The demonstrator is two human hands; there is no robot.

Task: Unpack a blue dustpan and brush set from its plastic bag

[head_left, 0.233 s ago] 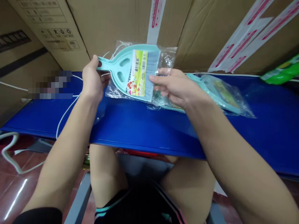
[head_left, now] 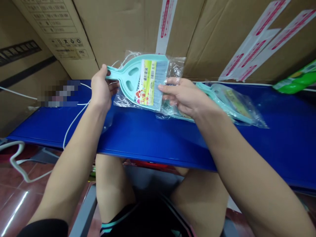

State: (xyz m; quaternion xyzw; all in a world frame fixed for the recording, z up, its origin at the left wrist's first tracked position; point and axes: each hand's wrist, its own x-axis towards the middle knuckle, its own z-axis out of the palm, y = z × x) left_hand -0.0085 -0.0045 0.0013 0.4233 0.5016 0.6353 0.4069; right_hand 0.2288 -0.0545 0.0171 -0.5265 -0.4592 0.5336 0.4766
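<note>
A light-blue dustpan and brush set (head_left: 128,79) in a clear plastic bag is held up above the blue table (head_left: 148,135), its handle pointing left. A yellow-green printed label covers part of the grey-blue bristles. My left hand (head_left: 101,87) is closed around the handle end. At the opposite edge, my right hand (head_left: 185,95) pinches the bristle side and the bag between thumb and fingers. Behind and right of that hand lie more bagged light-blue dustpan sets (head_left: 229,102) on the table, partly hidden by my right hand and forearm.
Taped cardboard boxes (head_left: 138,29) stand like a wall along the table's back. A green package (head_left: 297,77) lies at the far right. A white cable (head_left: 71,123) runs over the table on the left, near a blurred-out item (head_left: 60,93).
The whole view has shifted slightly, so everything sits a little lower in the picture. Both hands keep their hold on the dustpan set.
</note>
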